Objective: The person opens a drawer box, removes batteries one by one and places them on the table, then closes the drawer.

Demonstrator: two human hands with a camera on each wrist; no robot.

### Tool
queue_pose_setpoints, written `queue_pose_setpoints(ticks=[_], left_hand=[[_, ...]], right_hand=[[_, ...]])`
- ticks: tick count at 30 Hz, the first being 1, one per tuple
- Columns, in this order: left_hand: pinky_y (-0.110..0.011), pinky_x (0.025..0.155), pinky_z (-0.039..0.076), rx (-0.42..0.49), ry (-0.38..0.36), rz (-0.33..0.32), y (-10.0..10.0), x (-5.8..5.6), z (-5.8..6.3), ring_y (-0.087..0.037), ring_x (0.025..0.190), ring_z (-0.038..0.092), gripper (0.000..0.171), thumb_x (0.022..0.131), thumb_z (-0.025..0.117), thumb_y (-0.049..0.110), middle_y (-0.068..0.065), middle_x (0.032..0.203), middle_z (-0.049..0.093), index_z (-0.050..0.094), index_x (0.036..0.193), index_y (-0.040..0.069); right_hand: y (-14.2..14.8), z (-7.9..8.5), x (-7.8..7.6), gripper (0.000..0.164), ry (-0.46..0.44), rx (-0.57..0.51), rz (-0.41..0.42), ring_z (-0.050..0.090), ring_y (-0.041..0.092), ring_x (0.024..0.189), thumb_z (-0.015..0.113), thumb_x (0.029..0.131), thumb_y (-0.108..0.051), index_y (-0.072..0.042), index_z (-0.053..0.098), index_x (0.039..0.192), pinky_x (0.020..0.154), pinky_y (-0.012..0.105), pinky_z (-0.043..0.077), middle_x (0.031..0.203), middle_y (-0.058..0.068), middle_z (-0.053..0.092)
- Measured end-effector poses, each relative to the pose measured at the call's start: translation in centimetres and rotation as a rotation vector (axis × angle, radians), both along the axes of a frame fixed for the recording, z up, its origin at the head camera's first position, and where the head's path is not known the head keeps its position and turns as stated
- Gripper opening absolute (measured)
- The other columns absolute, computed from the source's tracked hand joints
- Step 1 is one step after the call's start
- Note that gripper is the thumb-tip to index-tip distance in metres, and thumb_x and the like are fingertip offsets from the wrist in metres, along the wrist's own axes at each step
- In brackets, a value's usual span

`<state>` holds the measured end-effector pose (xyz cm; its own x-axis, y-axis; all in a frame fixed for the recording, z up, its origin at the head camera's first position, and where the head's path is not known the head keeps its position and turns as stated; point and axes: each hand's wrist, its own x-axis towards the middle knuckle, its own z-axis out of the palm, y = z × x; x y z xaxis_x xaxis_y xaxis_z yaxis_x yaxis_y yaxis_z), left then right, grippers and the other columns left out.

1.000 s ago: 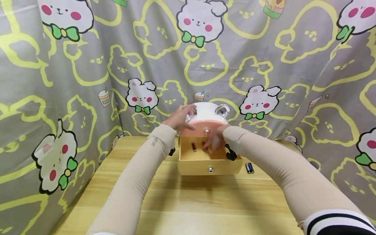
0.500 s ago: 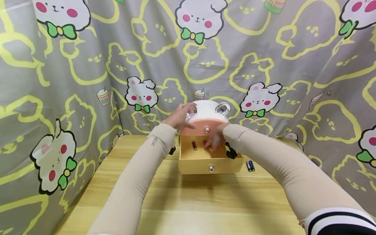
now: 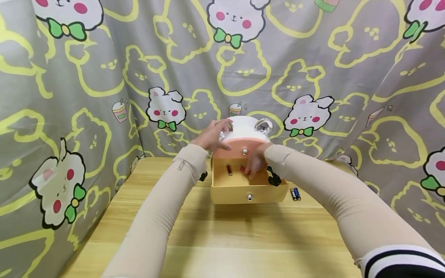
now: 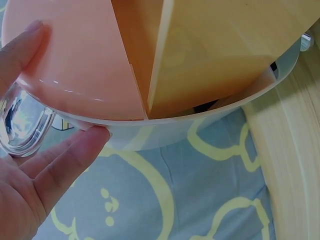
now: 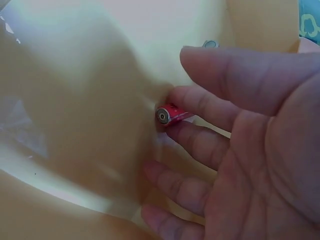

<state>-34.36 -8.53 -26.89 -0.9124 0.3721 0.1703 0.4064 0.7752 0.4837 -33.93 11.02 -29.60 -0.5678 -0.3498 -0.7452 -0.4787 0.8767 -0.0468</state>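
Note:
A small bear-eared storage box (image 3: 240,125) with a white top and a pink upper drawer front (image 3: 231,148) stands at the back of the table. Its yellow lower drawer (image 3: 229,195) is pulled out. My left hand (image 3: 210,136) grips the box by its left side. In the left wrist view, the thumb lies on the pink front and the fingers on the white side. My right hand (image 3: 255,162) reaches into the drawer. In the right wrist view, its index and middle fingertips touch a red battery (image 5: 175,114) from both sides, thumb apart. Another red battery (image 3: 229,170) lies to the left.
Two batteries (image 3: 295,194), with blue on them, lie on the wooden table (image 3: 222,239) right of the drawer. A patterned curtain (image 3: 194,77) surrounds the table at the back and sides. Clear ring-shaped ears (image 3: 264,126) stick up from the box.
My right fingers have shifted slightly at the red battery, which has turned a little on the drawer floor. My left hand keeps its grip on the box. The head view has tilted slightly.

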Motion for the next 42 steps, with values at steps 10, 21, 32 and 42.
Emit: queue_pose_setpoints(ticks=[10, 21, 32, 42], left_hand=[[-0.043, 0.092, 0.046, 0.033, -0.006, -0.003, -0.13, 0.12, 0.15, -0.027, 0.104, 0.053, 0.099, 0.067, 0.09, 0.026, -0.007, 0.132, 0.037, 0.032, 0.147, 0.038], [-0.042, 0.094, 0.044, 0.025, 0.005, -0.022, -0.34, 0.09, 0.09, -0.024, 0.105, 0.052, 0.099, 0.068, 0.089, 0.025, -0.004, 0.128, 0.04, 0.032, 0.147, 0.033], [-0.043, 0.095, 0.043, 0.023, -0.004, -0.031, -0.29, 0.23, 0.15, -0.026, 0.106, 0.051, 0.097, 0.07, 0.089, 0.025, -0.007, 0.131, 0.037, 0.031, 0.148, 0.032], [-0.042, 0.092, 0.044, 0.002, 0.011, -0.025, -0.18, 0.13, 0.13, -0.026, 0.103, 0.051, 0.097, 0.069, 0.089, 0.026, -0.006, 0.125, 0.039, 0.032, 0.147, 0.032]], right_hand=[[0.3, 0.26, 0.12, 0.046, 0.013, -0.054, -0.059, 0.047, 0.024, 0.116, 0.06, 0.093, -0.036, -0.024, 0.057, 0.137, 0.09, 0.041, 0.048, 0.139, 0.006, 0.047], [0.09, 0.27, 0.11, 0.042, -0.054, -0.061, -0.015, 0.053, 0.013, 0.101, 0.06, 0.095, -0.03, -0.023, 0.057, 0.136, 0.084, 0.03, 0.048, 0.124, -0.003, 0.055], [-0.01, -0.01, -0.28, 0.017, -0.38, -0.082, -0.055, 0.03, 0.004, 0.06, 0.05, 0.1, -0.017, -0.017, 0.048, 0.083, 0.055, 0.019, 0.023, 0.067, -0.006, 0.035], [-0.04, 0.36, -0.14, 0.021, -0.368, -0.066, -0.061, 0.042, 0.007, 0.067, 0.05, 0.101, -0.022, -0.013, 0.055, 0.082, 0.059, 0.021, 0.033, 0.073, -0.002, 0.046]])
